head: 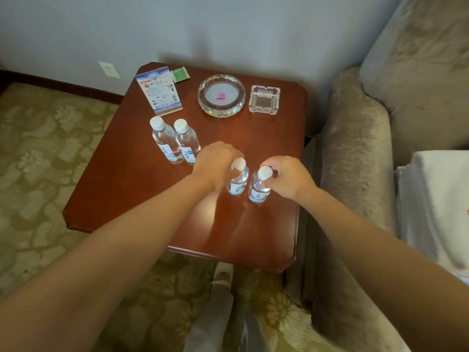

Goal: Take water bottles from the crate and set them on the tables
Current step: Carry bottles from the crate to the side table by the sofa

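Two water bottles stand upright on the bench [266, 138], long axes vertical, side by side and just apart, directly below the hands. The left hand [215, 163] grips the left bottle [237, 186] around its neck; the right hand [286, 176] grips the right bottle [258, 190] below its cap. Each hand is nearest its own bottle. Two further bottles [175, 143] stand upright behind and to the left. Labels show blue artwork and dark brush characters, unreadable. The print on the card [159, 90] is too small to read.
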`<move>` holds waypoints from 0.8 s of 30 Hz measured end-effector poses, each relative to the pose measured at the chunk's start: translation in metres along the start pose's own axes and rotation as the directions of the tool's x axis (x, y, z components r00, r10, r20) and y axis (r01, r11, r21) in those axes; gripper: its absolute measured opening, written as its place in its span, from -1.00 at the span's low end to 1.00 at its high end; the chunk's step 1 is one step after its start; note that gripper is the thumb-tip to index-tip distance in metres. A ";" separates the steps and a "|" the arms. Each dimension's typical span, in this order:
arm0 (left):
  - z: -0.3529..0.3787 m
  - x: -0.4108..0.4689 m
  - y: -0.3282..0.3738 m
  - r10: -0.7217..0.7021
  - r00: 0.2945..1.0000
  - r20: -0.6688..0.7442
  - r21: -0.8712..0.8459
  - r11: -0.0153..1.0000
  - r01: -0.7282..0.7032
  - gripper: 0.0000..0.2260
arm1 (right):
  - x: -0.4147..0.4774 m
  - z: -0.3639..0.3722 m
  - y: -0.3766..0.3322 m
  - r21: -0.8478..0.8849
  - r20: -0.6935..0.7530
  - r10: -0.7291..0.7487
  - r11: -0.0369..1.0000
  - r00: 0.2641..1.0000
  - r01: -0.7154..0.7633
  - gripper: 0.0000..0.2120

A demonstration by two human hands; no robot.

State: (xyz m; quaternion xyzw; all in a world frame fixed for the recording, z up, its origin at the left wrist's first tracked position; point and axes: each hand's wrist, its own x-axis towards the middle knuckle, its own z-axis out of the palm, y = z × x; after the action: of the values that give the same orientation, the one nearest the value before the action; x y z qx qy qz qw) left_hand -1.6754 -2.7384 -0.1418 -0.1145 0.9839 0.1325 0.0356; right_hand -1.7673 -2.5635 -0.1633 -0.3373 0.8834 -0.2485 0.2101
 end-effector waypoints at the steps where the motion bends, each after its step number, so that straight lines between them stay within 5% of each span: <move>1: 0.001 0.001 -0.002 0.010 1.000 -0.002 0.001 1.000 -0.010 -0.79 | 0.000 0.001 -0.001 0.011 -0.017 0.008 1.000 1.000 -0.008 -0.83; 12: -0.012 0.018 -0.029 0.109 0.994 0.001 0.010 0.994 -0.109 -0.78 | 0.020 0.006 -0.021 0.219 -0.133 0.153 0.968 0.979 -0.122 -0.80; 24: -0.032 0.061 -0.080 0.135 0.991 0.011 0.073 0.988 -0.135 -0.65 | 0.077 0.012 -0.049 0.250 -0.147 0.190 0.957 0.971 -0.149 -0.77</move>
State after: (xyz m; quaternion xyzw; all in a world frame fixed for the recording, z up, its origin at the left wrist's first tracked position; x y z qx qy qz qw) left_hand -1.7170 -2.8348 -0.1376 -0.0458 0.9935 0.0988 0.0339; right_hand -1.7891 -2.6525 -0.1605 -0.2100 0.8878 -0.3610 0.1935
